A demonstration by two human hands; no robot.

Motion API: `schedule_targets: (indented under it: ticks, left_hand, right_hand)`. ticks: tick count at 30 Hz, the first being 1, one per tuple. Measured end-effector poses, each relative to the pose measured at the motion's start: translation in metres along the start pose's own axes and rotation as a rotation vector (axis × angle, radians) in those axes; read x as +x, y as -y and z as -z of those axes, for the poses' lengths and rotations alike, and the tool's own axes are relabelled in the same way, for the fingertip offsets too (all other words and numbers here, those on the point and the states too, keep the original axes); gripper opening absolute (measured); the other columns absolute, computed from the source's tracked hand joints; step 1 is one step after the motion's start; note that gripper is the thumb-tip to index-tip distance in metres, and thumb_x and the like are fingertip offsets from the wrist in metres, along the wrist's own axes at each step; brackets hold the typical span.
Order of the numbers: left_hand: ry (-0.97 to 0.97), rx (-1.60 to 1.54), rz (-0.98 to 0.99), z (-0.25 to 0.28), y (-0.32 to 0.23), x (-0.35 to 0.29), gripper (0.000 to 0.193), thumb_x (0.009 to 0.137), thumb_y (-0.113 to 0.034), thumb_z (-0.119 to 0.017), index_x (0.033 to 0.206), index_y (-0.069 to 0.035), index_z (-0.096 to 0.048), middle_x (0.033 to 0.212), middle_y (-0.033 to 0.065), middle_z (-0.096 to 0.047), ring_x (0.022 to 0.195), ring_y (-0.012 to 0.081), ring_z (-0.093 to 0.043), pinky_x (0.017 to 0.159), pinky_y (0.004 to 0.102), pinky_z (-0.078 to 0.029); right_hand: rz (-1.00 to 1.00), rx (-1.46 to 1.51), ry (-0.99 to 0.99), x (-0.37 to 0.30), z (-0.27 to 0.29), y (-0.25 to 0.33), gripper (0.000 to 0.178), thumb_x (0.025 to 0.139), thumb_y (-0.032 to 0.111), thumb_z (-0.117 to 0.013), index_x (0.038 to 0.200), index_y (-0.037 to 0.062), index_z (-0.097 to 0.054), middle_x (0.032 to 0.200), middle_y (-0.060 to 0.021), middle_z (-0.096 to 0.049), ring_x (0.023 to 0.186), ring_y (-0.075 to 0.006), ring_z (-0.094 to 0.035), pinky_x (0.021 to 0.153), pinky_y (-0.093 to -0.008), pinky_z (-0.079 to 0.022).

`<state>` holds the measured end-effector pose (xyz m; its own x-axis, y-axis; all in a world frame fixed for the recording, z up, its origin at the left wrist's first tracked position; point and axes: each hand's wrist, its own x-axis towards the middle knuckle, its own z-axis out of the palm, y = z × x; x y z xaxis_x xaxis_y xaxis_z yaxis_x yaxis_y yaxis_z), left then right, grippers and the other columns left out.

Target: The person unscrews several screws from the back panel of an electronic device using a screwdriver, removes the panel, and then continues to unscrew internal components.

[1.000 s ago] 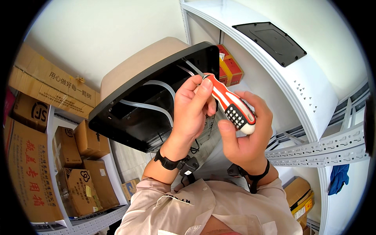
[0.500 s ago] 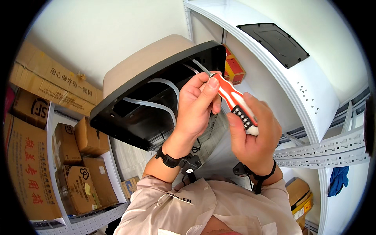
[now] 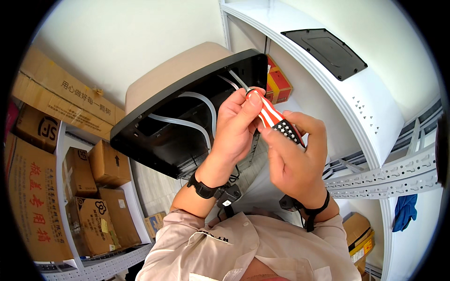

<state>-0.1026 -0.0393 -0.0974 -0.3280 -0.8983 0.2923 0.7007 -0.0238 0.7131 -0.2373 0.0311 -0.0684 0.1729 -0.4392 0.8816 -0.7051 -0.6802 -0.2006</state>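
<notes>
A screwdriver (image 3: 271, 114) with a red, white and black star-and-stripe handle is held between my hands, its metal shaft slanting up and left. Fingers and thumb of my left hand (image 3: 239, 117) pinch the front of the handle, by the shaft. Around the handle's rear end closes my right hand (image 3: 300, 157). Beyond the shaft is a large beige appliance (image 3: 180, 68) with a black rim, its dark hollow inside facing me. Two pale hoses (image 3: 185, 124) curve within it. Where exactly the shaft's tip ends against the dark interior is hard to see.
At right, a white shelf (image 3: 382, 100) bears a black cover panel (image 3: 328, 52) and several small screws (image 3: 365, 114). Cardboard boxes (image 3: 110, 161) fill the left shelving. A red and yellow box (image 3: 279, 80) stands behind the appliance. A blue cloth (image 3: 404, 213) hangs at lower right.
The screwdriver's handle has turned, now showing stripes and stars. My right hand has shifted left and closed nearer the handle; my left hand keeps its pinch.
</notes>
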Motion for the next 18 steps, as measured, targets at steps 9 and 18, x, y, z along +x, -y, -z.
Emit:
schedule_targets:
  ticks: [9, 18]
  left_hand:
    - [0.011, -0.149, 0.013, -0.011, -0.002, -0.005, 0.04, 0.095, -0.014, -0.058, 0.13, 0.001, -0.047, 0.114, 0.0149, -0.066, 0.084, 0.013, -0.064, 0.071, 0.0243, -0.053]
    - [0.045, -0.052, 0.065, -0.009, -0.006, -0.006, 0.035, 0.097, -0.029, -0.058, 0.119, -0.002, -0.055, 0.1, 0.0055, -0.064, 0.086, 0.0108, -0.062, 0.073, 0.0249, -0.053]
  right_hand:
    - [-0.415, 0.284, -0.126, -0.012, 0.0, -0.002, 0.049, 0.076, 0.024, -0.08, 0.112, 0.0007, -0.056, 0.086, -0.0079, -0.062, 0.073, -0.0191, -0.059, 0.057, -0.027, -0.046]
    - [-0.066, 0.062, -0.037, -0.008, 0.002, 0.0, 0.043, 0.067, 0.0, -0.074, 0.108, 0.0041, -0.061, 0.1, -0.0113, -0.056, 0.078, -0.0262, -0.056, 0.063, -0.03, -0.047]
